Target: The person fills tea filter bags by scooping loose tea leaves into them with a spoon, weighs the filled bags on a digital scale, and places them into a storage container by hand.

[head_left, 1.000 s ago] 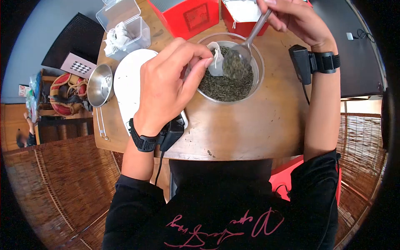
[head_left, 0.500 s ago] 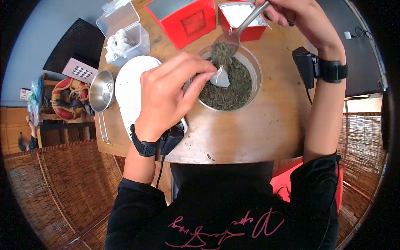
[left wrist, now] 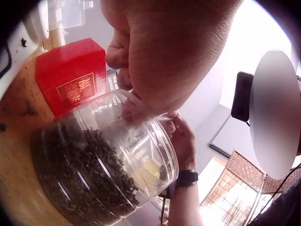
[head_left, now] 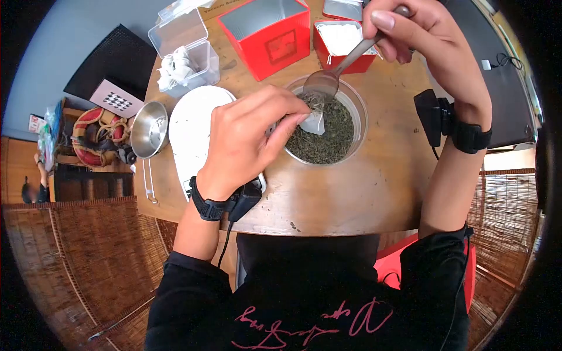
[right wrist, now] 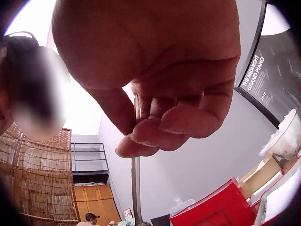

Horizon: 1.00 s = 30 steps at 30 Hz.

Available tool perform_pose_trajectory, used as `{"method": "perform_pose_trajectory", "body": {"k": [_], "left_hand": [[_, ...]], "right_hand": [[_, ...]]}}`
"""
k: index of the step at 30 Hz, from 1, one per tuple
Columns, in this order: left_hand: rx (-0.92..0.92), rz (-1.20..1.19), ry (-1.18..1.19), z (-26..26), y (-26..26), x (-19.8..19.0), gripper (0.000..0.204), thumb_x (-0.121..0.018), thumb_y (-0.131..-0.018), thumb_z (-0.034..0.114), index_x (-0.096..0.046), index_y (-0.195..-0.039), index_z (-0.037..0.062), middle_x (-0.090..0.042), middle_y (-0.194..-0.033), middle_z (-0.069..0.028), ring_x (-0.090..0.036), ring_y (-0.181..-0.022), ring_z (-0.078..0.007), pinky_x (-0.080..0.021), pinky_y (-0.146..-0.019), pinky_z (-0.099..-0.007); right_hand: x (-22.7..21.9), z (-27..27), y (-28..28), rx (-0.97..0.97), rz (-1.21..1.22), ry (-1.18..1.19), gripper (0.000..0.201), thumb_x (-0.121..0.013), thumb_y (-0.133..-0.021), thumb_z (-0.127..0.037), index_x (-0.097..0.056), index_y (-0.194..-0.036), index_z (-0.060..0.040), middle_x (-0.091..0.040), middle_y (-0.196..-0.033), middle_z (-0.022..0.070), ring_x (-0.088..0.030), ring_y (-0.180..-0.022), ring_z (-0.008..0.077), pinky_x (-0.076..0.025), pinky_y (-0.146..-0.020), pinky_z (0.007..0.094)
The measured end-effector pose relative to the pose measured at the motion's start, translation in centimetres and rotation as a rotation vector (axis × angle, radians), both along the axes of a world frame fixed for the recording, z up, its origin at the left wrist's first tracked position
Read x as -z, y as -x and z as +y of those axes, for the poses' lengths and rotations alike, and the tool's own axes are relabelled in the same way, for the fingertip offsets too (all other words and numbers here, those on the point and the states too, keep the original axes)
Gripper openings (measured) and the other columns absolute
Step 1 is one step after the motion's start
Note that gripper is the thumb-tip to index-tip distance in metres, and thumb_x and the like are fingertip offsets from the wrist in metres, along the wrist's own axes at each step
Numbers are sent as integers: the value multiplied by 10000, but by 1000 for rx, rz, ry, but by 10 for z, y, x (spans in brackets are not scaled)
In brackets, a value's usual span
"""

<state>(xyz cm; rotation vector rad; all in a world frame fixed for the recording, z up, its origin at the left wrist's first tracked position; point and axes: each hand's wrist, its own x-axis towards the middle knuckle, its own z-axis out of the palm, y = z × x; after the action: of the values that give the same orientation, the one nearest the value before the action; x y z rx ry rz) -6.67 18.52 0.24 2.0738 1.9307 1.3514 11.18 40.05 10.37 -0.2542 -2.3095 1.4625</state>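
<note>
My left hand pinches the top of a small white tea bag between thumb and forefinger, over a clear round tub. Dark dried tea leaves fill the tub's lower part. In my right hand is a metal spoon, its handle held between thumb and fingers. The spoon's bowl slopes down to the bag's mouth, with some leaves at its tip. In the left wrist view the tub shows from the side; the left fingertips and bag are largely hidden.
Behind the tub stand an open red box and a smaller red box with white bags. To the left are a clear plastic box of white bags, a white scale and a steel bowl with a wire handle.
The spoon, heaped with leaves, moved from right of the tea bag to its mouth and tipped; fewer leaves show in it now. The left hand keeps its pinch on the bag.
</note>
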Motion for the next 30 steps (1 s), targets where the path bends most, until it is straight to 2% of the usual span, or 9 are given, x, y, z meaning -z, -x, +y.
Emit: {"method": "perform_pose_trajectory", "body": {"k": [3,5,6,9,13,25,27,29,30], "left_hand": [[24,60,-32,1,3,2,107,-754,-850,-19,-741,-953,9,-729,-936,-101,-693,-781,-203,-527,-642,-290],[21,49,-18,1,1,1,109,-755,-849,-19,-740,-955,6,-728,-936,-106,-701,-798,-216,-537,-664,-298],[17,40,-6,1,1,0,112,-755,-848,-19,-739,-957,3,-726,-935,-111,-708,-816,-230,-547,-686,-306],[32,48,-19,1,3,1,110,-751,-851,-19,-739,-957,4,-726,-937,-112,-706,-815,-226,-546,-681,-305],[20,50,-7,0,1,-1,106,-745,-856,-20,-741,-959,6,-726,-941,-111,-704,-815,-220,-539,-670,-302],[30,8,-31,1,0,-2,108,-740,-869,-8,-750,-973,20,-722,-937,-94,-653,-738,-166,-476,-584,-271],[-2,23,0,0,-1,-6,117,-752,-852,23,-733,-964,48,-727,-934,-96,-702,-752,-266,-539,-619,-327],[-11,26,-6,1,-4,-7,120,-752,-839,-10,-732,-951,30,-729,-924,-101,-704,-752,-249,-534,-618,-327],[-15,37,-9,2,-4,-7,120,-753,-837,-14,-733,-948,27,-728,-920,-101,-697,-738,-240,-525,-607,-321]], "right_hand": [[-4,-7,-3,52,-41,-57,208,-615,-1050,-180,-704,-983,-5,-694,-802,28,-584,-668,47,-435,-578,188],[-6,-15,0,-62,1,9,202,-613,-1046,-169,-705,-971,-7,-696,-815,30,-577,-667,48,-431,-579,190],[-3,-15,2,-53,30,-78,197,-614,-1043,-165,-704,-967,-7,-699,-816,33,-575,-657,53,-431,-577,193],[-7,-16,-3,38,79,-96,191,-617,-1042,-154,-704,-964,-3,-703,-825,36,-577,-654,56,-437,-579,195],[-9,-22,0,-69,23,3,178,-614,-1040,-123,-705,-958,6,-725,-861,40,-595,-669,59,-461,-591,200],[-10,-23,-1,-14,60,-49,195,-609,-1046,-138,-708,-964,9,-725,-852,41,-573,-640,52,-453,-579,200],[-15,-21,-4,-14,77,-63,200,-601,-1047,-138,-710,-961,6,-717,-835,38,-554,-628,47,-441,-569,202],[-16,-24,-6,29,150,5,213,-595,-1049,-148,-715,-950,-2,-697,-800,32,-527,-613,44,-417,-558,204],[-18,-22,-8,45,117,-69,257,-585,-1062,-196,-717,-944,-9,-682,-774,23,-525,-614,44,-407,-557,203]]}}
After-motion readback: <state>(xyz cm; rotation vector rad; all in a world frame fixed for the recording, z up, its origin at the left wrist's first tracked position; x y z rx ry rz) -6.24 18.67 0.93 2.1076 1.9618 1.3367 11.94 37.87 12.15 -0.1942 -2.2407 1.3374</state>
